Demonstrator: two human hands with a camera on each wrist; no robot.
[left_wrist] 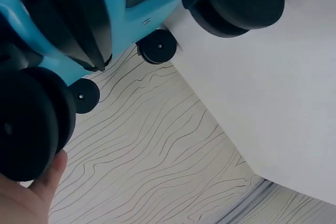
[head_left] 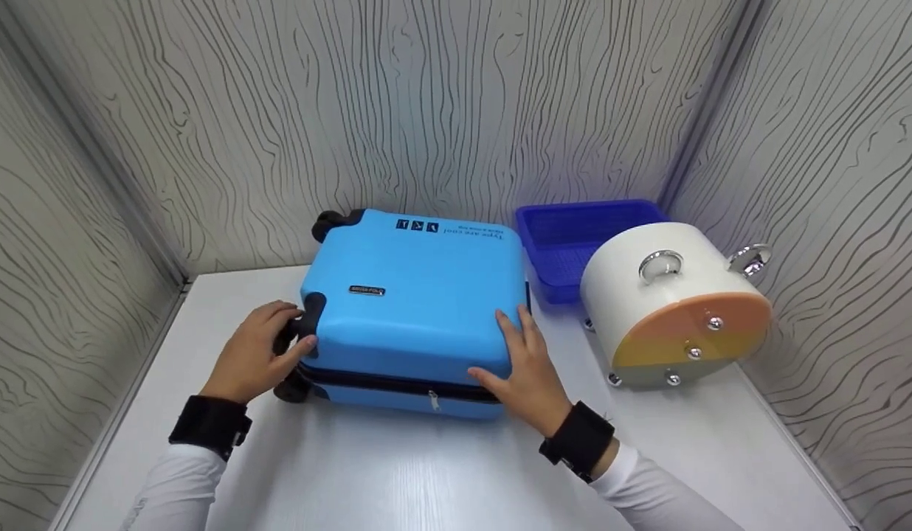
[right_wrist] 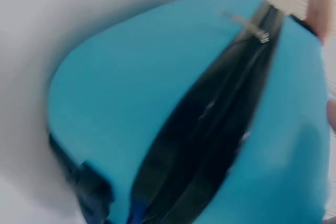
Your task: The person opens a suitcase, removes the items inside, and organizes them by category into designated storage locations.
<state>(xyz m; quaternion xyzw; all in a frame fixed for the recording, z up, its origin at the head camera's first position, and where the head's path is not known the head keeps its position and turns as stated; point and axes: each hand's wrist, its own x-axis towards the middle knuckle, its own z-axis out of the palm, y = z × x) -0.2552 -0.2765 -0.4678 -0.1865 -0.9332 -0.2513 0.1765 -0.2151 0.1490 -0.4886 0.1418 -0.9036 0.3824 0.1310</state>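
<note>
A blue hard-shell suitcase point(head_left: 419, 265) lies flat on the white table, its wheels toward the left. My left hand point(head_left: 255, 350) grips the near upper wheel at its left end, thumb against the black corner guard point(head_left: 313, 313). In the left wrist view, a finger shows beside that black wheel point(left_wrist: 31, 124). My right hand point(head_left: 528, 372) rests spread over the near right corner, thumb on the front side and fingers on the top edge. A dark zipper band runs around the case, with a metal zipper pull point(head_left: 434, 400) on the front side.
Behind the suitcase's right side stands a purple plastic basket point(head_left: 548, 284). To the right is a white drum-shaped case point(head_left: 648, 258) with silver handles, small metal feet and a striped orange, yellow and green face. Wood-grain panels point(head_left: 426, 103) enclose the table.
</note>
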